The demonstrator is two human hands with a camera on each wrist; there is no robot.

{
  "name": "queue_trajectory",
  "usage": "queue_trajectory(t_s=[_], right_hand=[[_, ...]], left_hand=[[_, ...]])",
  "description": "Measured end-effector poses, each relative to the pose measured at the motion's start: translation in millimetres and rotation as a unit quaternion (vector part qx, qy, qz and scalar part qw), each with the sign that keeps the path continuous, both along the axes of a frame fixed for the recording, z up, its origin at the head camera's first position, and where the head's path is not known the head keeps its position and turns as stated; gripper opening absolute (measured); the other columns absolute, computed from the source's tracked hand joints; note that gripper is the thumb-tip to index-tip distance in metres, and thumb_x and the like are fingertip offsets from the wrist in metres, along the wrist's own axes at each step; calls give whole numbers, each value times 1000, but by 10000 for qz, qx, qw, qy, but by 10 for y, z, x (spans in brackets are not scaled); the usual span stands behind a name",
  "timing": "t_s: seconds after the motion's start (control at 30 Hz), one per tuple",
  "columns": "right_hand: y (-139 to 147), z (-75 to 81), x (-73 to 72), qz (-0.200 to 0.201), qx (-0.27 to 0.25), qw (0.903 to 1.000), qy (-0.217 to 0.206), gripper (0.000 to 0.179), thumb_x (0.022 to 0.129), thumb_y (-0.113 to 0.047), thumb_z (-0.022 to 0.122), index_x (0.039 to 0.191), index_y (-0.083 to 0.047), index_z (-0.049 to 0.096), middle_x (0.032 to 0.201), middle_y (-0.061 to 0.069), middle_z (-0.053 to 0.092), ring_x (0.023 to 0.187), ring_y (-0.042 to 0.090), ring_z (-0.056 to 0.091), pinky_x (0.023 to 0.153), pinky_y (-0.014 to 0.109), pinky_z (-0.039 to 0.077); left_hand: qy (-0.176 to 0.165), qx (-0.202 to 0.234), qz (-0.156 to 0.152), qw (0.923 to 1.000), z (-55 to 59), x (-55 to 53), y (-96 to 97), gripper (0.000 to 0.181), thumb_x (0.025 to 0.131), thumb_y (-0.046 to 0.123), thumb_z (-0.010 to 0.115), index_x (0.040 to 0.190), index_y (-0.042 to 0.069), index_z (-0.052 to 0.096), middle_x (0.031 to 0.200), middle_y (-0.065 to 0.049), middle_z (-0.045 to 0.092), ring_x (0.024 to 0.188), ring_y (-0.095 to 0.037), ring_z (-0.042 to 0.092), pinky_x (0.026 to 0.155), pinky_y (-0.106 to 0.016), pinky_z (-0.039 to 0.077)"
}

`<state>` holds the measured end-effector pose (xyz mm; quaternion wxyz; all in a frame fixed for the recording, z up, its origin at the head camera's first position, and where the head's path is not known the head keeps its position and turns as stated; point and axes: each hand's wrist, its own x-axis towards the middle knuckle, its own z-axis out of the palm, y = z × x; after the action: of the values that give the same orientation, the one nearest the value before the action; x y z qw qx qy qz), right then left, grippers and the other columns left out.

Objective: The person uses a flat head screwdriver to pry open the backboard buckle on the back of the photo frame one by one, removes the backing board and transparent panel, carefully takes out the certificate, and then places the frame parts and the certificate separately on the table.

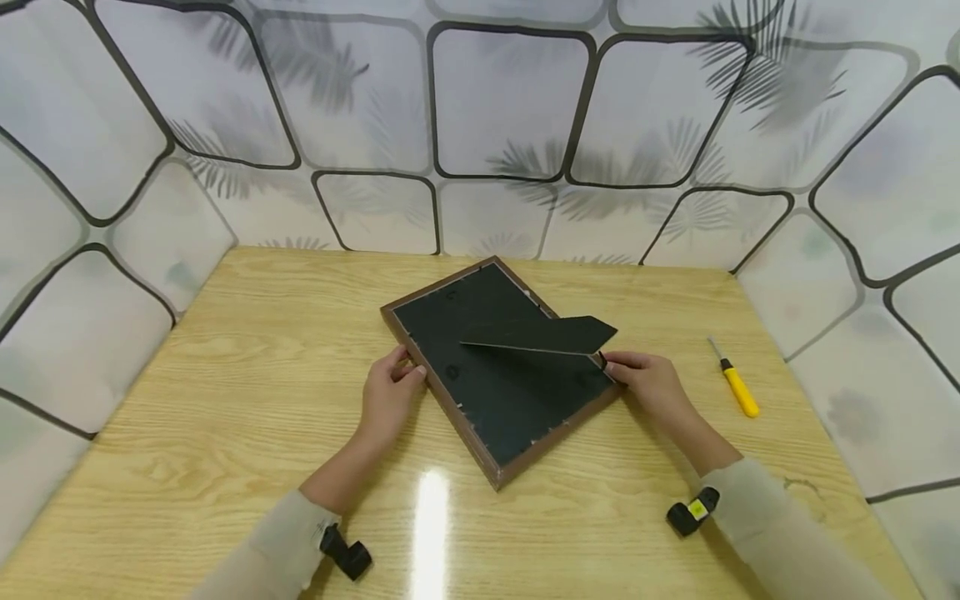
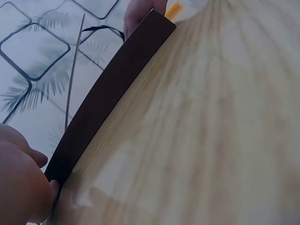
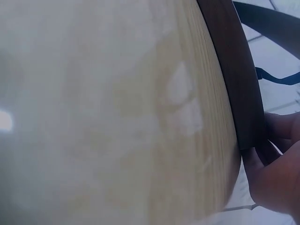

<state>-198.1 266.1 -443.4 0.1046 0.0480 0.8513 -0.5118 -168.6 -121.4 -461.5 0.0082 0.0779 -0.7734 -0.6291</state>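
A brown picture frame (image 1: 536,446) lies back side up and turned at an angle on the wooden table, its black backing board (image 1: 510,408) showing. The easel stand (image 1: 555,333) tilts up off the backing, and a short black ribbon (image 2: 105,28) shows near its free end. My left hand (image 1: 390,396) pinches the frame's left edge between thumb and fingers. At the right corner, my right hand (image 1: 656,387) grips the frame, thumb and fingers around the border in the right wrist view, close by the ribbon. The picture side is hidden underneath.
A screwdriver (image 1: 738,387) with a yellow handle lies on the table (image 1: 247,400) right of my right hand, its tip pointing away. Patterned cloth walls (image 1: 510,108) rise along the table's back and both sides.
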Motion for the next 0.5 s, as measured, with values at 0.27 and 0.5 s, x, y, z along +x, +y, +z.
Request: queue_trajectory(t_s=[0.27, 0.5], right_hand=[[-1, 21, 239, 187, 323, 9992, -146, 44, 102, -36, 60, 138, -11, 63, 147, 12, 56, 141, 28, 46, 111, 41, 45], [-45, 62, 414, 219, 334, 9989, -234, 46, 101, -35, 61, 140, -10, 61, 146, 13, 56, 136, 28, 51, 95, 20, 52]], left_hand=[[141, -270, -311, 9991, 17, -161, -56, 52, 100, 9, 61, 149, 1, 46, 148, -19, 50, 126, -31, 55, 102, -38, 49], [300, -548, -852, 9944, 40, -390, -71, 53, 100, 6, 57, 150, -4, 43, 149, -24, 49, 129, -37, 54, 107, -46, 47]])
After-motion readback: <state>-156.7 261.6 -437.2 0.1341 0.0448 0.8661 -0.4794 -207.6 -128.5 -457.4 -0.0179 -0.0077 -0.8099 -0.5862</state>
